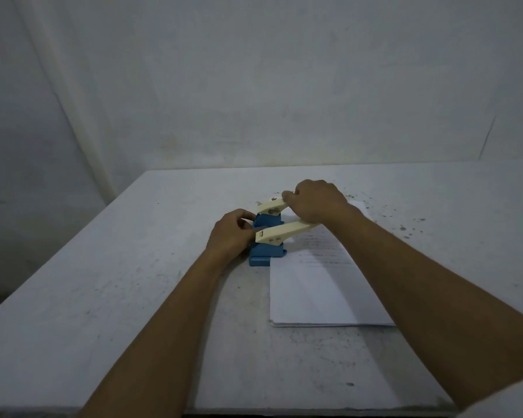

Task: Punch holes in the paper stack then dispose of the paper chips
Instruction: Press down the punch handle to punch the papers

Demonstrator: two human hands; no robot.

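Left hand [228,236] grips a blue hole punch [267,247] on a table [103,282]; right hand [317,205] clasps its cream lever [284,232] over a paper stack [320,291].

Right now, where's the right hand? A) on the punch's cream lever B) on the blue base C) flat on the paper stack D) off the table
A: the right hand grips the raised cream lever of the hole punch, above the paper stack.

Head view, looking down, table [109,285] near
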